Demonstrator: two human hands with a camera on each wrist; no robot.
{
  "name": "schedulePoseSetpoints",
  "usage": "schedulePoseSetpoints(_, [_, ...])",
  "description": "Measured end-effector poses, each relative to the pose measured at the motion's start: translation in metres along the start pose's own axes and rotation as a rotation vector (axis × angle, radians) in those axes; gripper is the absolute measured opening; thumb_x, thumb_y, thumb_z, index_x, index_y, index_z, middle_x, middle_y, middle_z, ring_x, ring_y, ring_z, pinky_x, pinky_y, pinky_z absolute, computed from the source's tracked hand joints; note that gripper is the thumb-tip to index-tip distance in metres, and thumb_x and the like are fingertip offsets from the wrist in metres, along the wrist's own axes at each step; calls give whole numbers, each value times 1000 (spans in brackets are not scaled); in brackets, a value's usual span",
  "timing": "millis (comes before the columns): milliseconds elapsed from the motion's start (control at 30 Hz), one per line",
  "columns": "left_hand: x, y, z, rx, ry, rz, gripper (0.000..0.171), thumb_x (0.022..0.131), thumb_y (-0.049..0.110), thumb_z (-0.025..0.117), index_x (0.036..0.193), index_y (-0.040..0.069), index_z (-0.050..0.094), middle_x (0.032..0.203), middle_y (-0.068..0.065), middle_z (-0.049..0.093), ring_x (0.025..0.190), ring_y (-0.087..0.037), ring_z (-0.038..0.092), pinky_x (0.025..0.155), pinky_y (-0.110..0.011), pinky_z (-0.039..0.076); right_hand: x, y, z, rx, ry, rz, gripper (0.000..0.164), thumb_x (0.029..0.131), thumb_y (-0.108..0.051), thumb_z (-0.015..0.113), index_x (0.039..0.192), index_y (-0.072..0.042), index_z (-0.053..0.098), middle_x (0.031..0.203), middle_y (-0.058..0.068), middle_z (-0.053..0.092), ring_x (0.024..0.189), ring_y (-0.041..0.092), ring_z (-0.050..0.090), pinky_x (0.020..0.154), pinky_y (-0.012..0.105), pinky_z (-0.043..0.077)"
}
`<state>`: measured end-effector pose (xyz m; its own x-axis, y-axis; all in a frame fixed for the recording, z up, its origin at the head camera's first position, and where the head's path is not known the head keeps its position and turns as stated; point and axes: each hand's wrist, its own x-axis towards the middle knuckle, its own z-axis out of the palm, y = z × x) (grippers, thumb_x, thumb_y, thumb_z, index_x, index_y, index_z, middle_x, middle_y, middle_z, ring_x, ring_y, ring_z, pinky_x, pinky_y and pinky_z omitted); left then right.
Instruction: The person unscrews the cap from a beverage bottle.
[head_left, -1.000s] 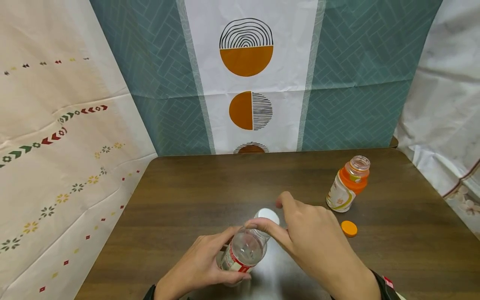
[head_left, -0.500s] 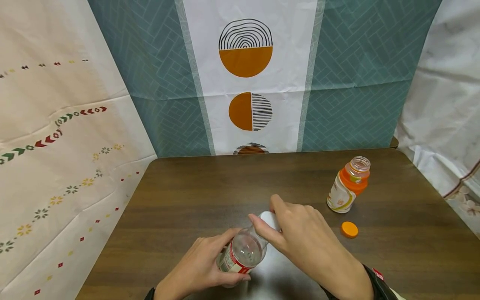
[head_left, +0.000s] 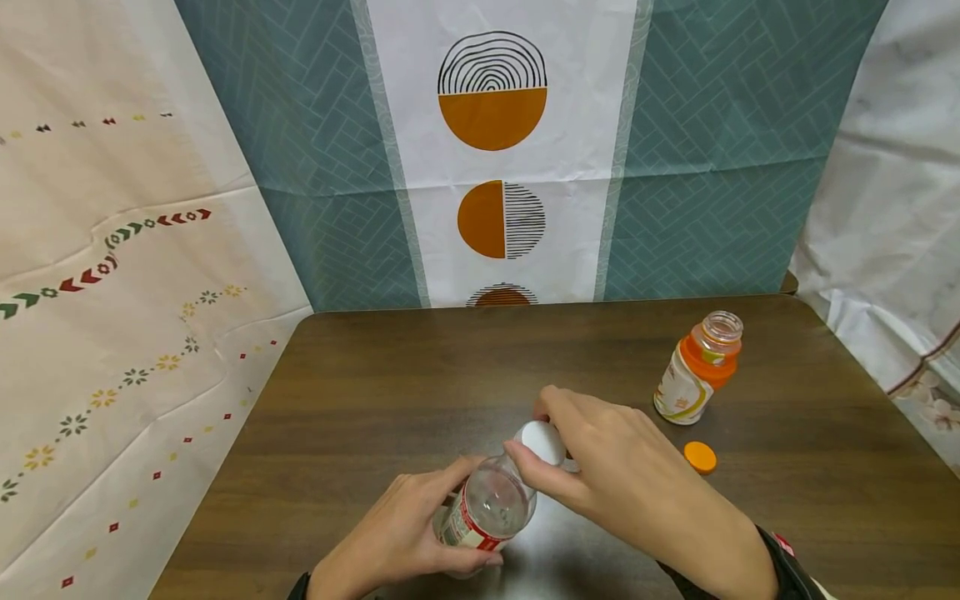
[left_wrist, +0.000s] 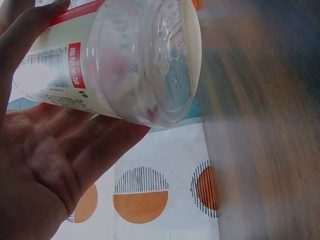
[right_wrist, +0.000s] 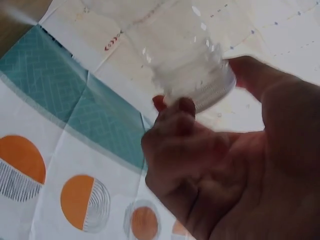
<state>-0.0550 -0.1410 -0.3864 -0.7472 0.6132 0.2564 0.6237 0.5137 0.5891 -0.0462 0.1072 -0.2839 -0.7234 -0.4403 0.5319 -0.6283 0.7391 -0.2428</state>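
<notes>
A clear plastic bottle [head_left: 495, 500] with a red and cream label leans away from me, its neck pointing forward and right. My left hand [head_left: 408, 525] grips it round the label, thumb on the near side. The left wrist view shows the bottle's base [left_wrist: 175, 75] and the fingers behind it. On the bottle's neck is a white cap [head_left: 543, 442], which my right hand [head_left: 607, 450] pinches between thumb and curled fingers. In the right wrist view the ridged cap [right_wrist: 217, 92] sits between the thumb and fingertips.
An orange jar [head_left: 697, 368] with a white label and no lid stands at the right of the brown table [head_left: 390, 375]. Nearer me lies a small orange cap [head_left: 700, 457]. Patterned cloths [head_left: 660, 125] hang behind and at the sides.
My right hand has come from above the bottle's shoulder, with thumb and finger spread, to take hold of the white cap. The left hand keeps its grip on the bottle.
</notes>
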Motion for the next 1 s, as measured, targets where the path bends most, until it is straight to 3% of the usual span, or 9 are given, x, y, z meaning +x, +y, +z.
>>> schedulePoseSetpoints(167, [-1,1,-1,-37,-22,22,68,78,56,78,135,38,46,100,21,64,83,6,61,68,-14,51,-3,5,-8,37,9,-113,17,93,-34,64,100,-19,59,86,-15,53,65,-2,45,54,10,38])
schedulePoseSetpoints(367, [-1,1,-1,-63,-44,21,69,79,54,78,137,38,44,101,20,64,84,6,61,69,-14,51,-6,10,-13,85,-52,-175,23,94,-31,62,117,-25,63,96,-16,48,65,-4,43,57,6,36])
schedulePoseSetpoints(700, [-2,0,-1,-90,-54,12,67,80,54,78,136,38,45,101,20,64,84,5,61,69,-15,52,-9,13,-15,136,-79,-196,29,96,-30,63,125,-25,62,102,-15,52,67,-6,46,63,6,39])
schedulePoseSetpoints(900, [-2,0,-1,-81,-60,-21,68,78,56,77,135,39,45,100,21,64,82,5,61,68,-16,52,-13,18,-24,133,-95,-161,35,95,-30,66,129,-29,60,106,-19,51,81,-8,49,72,5,40])
schedulePoseSetpoints(1000, [-2,0,-2,-70,-58,-27,68,78,58,77,135,39,46,100,21,64,82,5,61,68,-17,52,-18,26,-30,111,-86,-133,39,92,-28,69,130,-31,59,107,-20,51,80,-9,47,69,4,39])
